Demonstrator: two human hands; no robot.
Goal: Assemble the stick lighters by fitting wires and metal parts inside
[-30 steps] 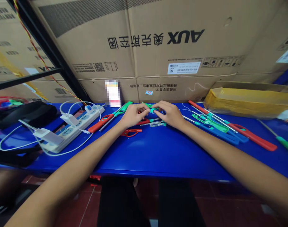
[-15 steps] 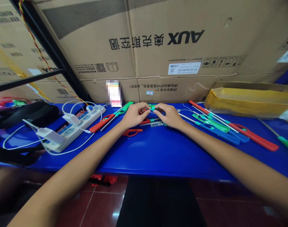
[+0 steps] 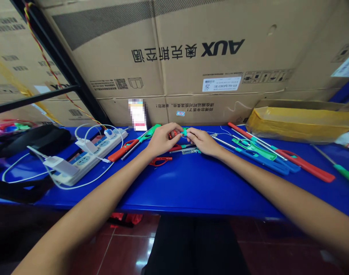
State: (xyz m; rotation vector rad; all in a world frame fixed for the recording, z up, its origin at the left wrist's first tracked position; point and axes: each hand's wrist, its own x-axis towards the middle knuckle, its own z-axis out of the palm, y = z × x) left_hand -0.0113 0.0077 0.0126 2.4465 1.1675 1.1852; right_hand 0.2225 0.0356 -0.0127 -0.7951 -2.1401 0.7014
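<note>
Between the fingertips of both hands, near the back of the blue table, is a small green plastic part. My left hand is curled against its left side, and some red shows behind those fingers. My right hand pinches it from the right; the fingers partly cover it. Below the hands lie a red lighter shell and a small clear part with metal. Left of my left hand, a red long-neck lighter and a green one lie side by side.
On the right lie a red long lighter, blue lighter handles, a green shell and a yellow-taped carton. A white power strip with cables is at left; a phone leans on the big cardboard box.
My right hand has shifted slightly left and its fingers have closed more around the green part. My left hand stays nearly in place. The view has shifted slightly.
</note>
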